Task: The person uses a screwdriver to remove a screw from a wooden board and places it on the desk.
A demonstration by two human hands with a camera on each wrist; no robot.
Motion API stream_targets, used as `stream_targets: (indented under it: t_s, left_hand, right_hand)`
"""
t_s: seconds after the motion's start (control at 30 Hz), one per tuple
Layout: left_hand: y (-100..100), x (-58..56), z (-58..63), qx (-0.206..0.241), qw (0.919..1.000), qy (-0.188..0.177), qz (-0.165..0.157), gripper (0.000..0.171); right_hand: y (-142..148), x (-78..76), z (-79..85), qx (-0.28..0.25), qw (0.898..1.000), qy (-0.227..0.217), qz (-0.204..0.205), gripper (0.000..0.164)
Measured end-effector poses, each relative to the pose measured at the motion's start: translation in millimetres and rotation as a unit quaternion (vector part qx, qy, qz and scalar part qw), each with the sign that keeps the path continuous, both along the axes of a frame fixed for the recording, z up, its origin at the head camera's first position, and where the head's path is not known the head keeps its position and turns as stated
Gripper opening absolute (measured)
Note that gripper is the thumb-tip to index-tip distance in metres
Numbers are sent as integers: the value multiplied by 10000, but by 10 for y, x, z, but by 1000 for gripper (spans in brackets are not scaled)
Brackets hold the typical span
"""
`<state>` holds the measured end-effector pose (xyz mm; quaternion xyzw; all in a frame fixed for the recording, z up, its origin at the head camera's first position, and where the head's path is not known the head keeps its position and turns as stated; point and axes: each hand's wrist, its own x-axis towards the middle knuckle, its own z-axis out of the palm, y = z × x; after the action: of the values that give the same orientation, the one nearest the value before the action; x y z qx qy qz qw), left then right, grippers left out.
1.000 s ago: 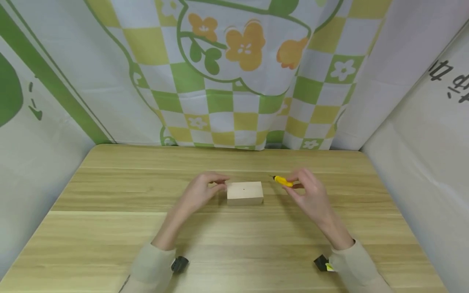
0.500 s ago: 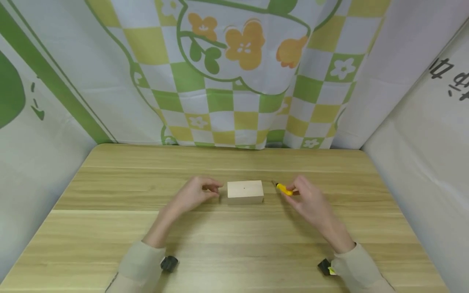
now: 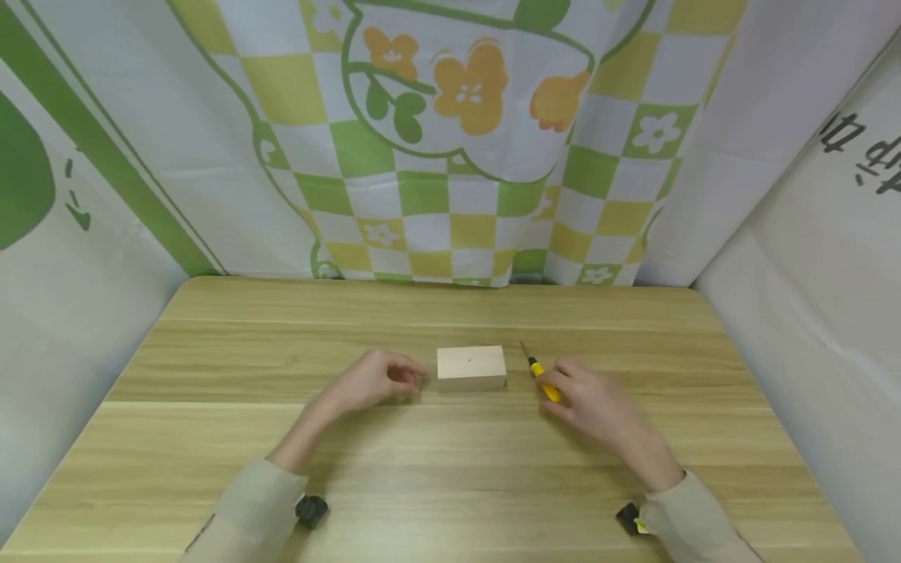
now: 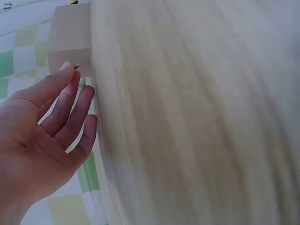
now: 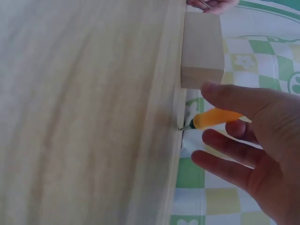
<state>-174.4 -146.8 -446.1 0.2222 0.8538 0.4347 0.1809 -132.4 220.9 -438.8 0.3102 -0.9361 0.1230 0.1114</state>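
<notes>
A pale wooden block (image 3: 471, 367) with a small dot on top lies on the wooden table (image 3: 450, 461). My left hand (image 3: 376, 379) rests just left of the block (image 4: 70, 37) without touching it. A small metal screw (image 4: 76, 66) shows at the fingertips of this hand (image 4: 42, 136), seemingly pinched. To the right of the block (image 5: 201, 42), my right hand (image 3: 591, 403) holds a yellow-handled screwdriver (image 3: 545, 381). In the right wrist view the thumb of that hand (image 5: 262, 140) lies over the screwdriver (image 5: 218, 118), whose metal tip touches the table.
A green, yellow and white flowered cloth (image 3: 450, 141) hangs behind the table's far edge. White sheets close off the left and right sides. Black wrist cameras (image 3: 311, 510) (image 3: 629, 518) sit on both sleeves near the front edge.
Both hands drew back toward me and sank to the table. The right hand brought the screwdriver down from beside the block's top until its tip met the wood. The block stayed put.
</notes>
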Motion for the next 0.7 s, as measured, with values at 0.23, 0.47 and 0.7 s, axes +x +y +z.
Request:
stream_targets:
  t_s: [0.23, 0.47, 0.7]
  left_hand:
    - [-3, -43, -54, 38, 9997, 49, -218, 27]
    - [12, -70, -63, -253, 9995, 130, -134, 24]
    - [40, -93, -66, -516, 9986, 66, -36, 27]
  right_hand:
    - [56, -49, -42, -200, 9962, -851, -33, 41]
    - [86, -62, -48, -253, 9918, -1248, -114, 42]
    - [93, -53, -63, 5, 9891, -1469, -21, 44]
